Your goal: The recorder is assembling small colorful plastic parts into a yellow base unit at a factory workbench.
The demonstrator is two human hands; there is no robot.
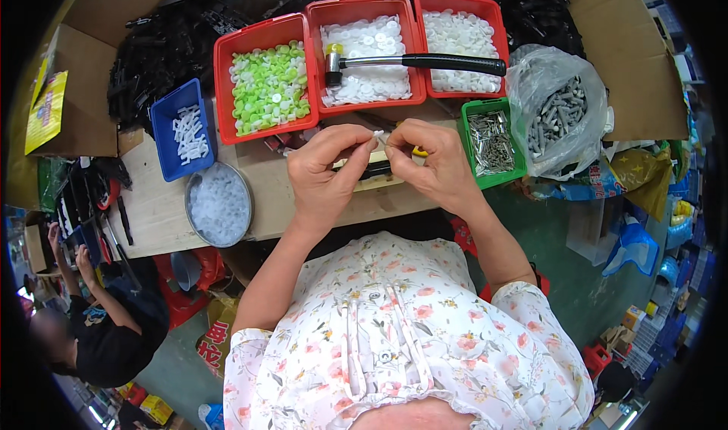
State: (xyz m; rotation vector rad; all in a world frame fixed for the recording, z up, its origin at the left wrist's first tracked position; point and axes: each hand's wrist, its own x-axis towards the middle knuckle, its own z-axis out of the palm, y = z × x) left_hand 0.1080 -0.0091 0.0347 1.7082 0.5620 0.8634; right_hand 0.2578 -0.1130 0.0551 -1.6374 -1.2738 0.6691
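Above the table's front edge, my left hand (324,171) and my right hand (434,166) meet, both in a pinch. A small white plastic piece (378,134) shows at the left thumb and forefinger. Close beside it are the right fingertips; whatever they grip is too small to make out. Under my hands lies a black strip-shaped part (374,170) on a pale wooden block (379,183), partly hidden by the fingers. Beyond my hands, a hammer (425,62) with a black handle and a yellow-and-metal head rests across the red bins.
Red bins hold green-and-white caps (269,89), white discs (371,36) and whitish caps (459,36). A blue bin (161,130) and round metal bowl (244,229) stand left; a green bin (493,178) of metal pins and a clear bag (523,77) of grey parts, right. Another person (114,339) works at left.
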